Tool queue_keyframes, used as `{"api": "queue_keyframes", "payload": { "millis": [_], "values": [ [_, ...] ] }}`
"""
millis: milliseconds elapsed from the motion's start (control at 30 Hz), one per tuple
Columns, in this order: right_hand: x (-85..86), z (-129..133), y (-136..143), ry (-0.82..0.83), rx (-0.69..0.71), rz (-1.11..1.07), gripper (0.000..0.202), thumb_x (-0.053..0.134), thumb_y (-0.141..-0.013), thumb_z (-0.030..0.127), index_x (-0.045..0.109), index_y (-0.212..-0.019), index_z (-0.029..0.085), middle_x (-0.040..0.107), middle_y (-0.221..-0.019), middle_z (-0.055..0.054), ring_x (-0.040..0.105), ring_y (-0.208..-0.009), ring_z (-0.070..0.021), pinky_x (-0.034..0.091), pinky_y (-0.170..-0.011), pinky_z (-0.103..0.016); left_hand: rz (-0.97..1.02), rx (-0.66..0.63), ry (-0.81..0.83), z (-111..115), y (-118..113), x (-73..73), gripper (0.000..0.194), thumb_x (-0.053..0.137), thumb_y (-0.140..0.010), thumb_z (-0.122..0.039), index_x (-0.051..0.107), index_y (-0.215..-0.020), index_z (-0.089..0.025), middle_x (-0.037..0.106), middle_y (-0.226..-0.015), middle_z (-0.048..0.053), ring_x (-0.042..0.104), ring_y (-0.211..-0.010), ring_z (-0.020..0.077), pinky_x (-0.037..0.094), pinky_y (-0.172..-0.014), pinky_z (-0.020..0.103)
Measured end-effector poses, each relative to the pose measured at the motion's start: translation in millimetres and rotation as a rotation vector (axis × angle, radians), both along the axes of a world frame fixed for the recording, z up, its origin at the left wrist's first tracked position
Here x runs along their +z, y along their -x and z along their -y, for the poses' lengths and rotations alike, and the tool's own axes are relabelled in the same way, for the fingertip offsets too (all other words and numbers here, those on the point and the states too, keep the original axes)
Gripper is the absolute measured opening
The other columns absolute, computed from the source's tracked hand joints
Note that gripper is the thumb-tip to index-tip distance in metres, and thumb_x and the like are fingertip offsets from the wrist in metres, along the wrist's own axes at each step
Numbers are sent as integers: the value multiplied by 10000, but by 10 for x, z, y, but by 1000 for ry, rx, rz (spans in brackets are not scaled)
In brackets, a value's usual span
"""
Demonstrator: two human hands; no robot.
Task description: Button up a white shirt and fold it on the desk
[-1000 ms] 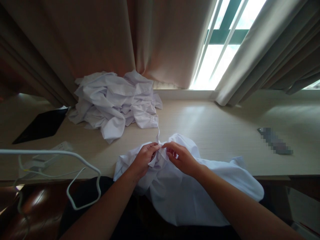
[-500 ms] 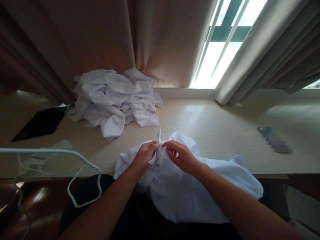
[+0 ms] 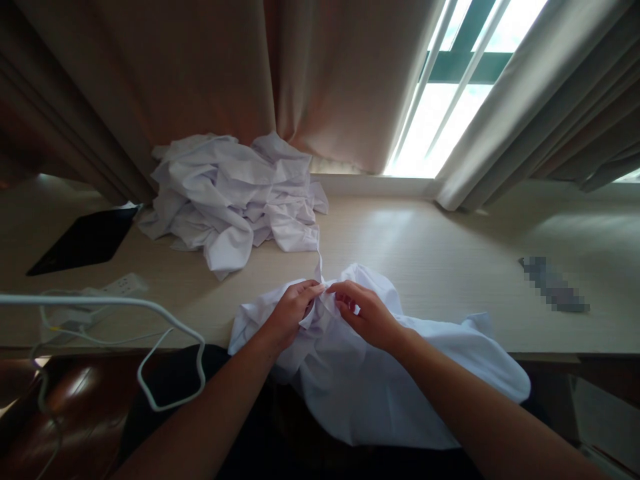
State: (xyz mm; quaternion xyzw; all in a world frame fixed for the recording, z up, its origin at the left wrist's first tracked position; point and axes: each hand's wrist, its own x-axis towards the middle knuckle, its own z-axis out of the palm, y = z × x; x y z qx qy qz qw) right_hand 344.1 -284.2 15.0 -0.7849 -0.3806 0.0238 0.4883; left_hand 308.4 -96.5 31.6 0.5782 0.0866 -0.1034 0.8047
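Observation:
A white cloth garment lies bunched over the table's front edge and hangs down towards my lap. My left hand is closed on a gathered part of it, thumb and fingers pinching the cloth. My right hand meets it from the other side, its curled index finger and thumb at the same small spot of fabric. A narrow strip of the cloth sticks up just beyond the fingertips. Whatever small detail lies between the fingertips is too fine to make out.
A heap of crumpled white garments lies at the back left of the pale table. Left of it are a black flat object and a power strip. A white cable loops in front. At right lies a blurred grey object. Curtains hang behind.
Both hands stay at the same spot on the garment, with hardly any finger movement. The view has shifted slightly.

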Motion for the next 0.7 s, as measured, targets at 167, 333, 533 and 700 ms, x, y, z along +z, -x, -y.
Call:
{"api": "queue_keyframes", "payload": {
  "millis": [167, 333, 533, 700],
  "values": [
    [-12, -8, 9, 12, -18, -28, 300, 496, -931, 163, 587, -1200, 259, 608, -912, -21, 550, -754, -134, 469, -696, -275, -16, -59, -13, -38, 21, 16, 212, 695, -800, -370, 638, -821, -166, 578, -700, -10, 509, -593, 95, 337, -539, 209],
    [-28, -15, 12, 14, -16, -31, 313, 512, -916, 150, 579, -1201, 260, 603, -902, -13, 550, -747, -131, 468, -702, -278, 48, -121, -35, -55, 31, 6, 196, 693, -806, -321, 672, -924, -166, 649, -833, 18, 573, -705, 122, 409, -639, 223],
    [-33, -16, 17, 23, -15, -41, 289, 505, -922, 154, 570, -1184, 257, 601, -898, -12, 555, -753, -132, 469, -708, -280, 49, -111, -53, -51, 28, 2, 193, 708, -794, -308, 683, -920, -164, 666, -863, 20, 588, -753, 130, 423, -680, 223],
    [-27, -20, 25, 18, -14, -31, 281, 504, -923, 152, 564, -1179, 254, 602, -892, -11, 554, -758, -135, 464, -710, -281, 6, -98, -37, -49, 22, -5, 215, 684, -825, -374, 652, -859, -164, 594, -727, -9, 516, -621, 96, 341, -561, 210]
  ]
}}
